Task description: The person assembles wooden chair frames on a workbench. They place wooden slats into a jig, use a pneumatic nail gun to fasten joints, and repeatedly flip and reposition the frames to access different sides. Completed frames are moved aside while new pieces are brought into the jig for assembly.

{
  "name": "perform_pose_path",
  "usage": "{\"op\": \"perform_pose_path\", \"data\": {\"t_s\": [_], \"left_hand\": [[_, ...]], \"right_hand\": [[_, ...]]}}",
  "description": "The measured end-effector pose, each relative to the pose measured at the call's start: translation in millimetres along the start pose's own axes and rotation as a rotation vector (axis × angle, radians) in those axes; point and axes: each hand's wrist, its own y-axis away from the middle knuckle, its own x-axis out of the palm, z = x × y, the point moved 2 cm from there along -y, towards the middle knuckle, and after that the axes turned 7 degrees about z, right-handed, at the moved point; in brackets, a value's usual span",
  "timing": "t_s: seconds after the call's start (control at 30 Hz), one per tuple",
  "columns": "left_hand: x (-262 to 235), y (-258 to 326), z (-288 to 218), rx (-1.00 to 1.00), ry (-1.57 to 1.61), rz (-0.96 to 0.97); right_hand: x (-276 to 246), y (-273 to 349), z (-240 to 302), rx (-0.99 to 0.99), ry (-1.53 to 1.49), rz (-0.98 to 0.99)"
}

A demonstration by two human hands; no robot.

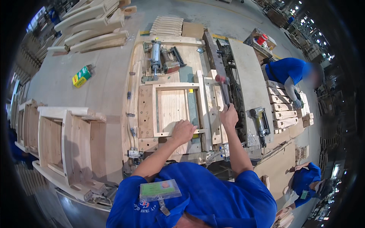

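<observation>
A pale wooden frame point(155, 110) lies flat in a workbench jig in front of me. My left hand point(183, 131) is closed over its near rail, with the fingers curled on the wood. My right hand point(229, 116) grips the handle of a mallet point(224, 88), whose red-ended head points away from me. The mallet is over the right side of the jig, beside a long upright-edged wooden strip point(200, 110). A metal air cylinder point(155, 55) is mounted beyond the frame, next to a nail gun point(169, 62).
Assembled wooden frames point(68, 144) stand at the left; curved wooden parts point(95, 28) are piled farther back. A green-yellow box point(82, 76) lies on the left table. Another nail gun point(261, 123) lies at the right. A co-worker point(287, 72) handles slatted parts point(283, 110); another person point(306, 180) is lower right.
</observation>
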Motion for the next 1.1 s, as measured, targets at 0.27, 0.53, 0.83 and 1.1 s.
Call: {"op": "perform_pose_path", "data": {"t_s": [0.27,0.53,0.83,1.1], "left_hand": [[14,-18,-8,-0.027,-0.046,0.089],[10,-16,-4,-0.139,-0.011,0.211],[-5,8,-43,0.112,0.093,-0.166],[14,49,-57,-0.034,0.577,0.271]], "right_hand": [[-5,-3,-14,-0.222,0.131,0.079],[-97,-19,-159,-0.046,0.235,-0.188],[-123,-39,-172,-0.108,0.227,0.043],[-174,51,-88,0.149,-0.632,0.351]]}}
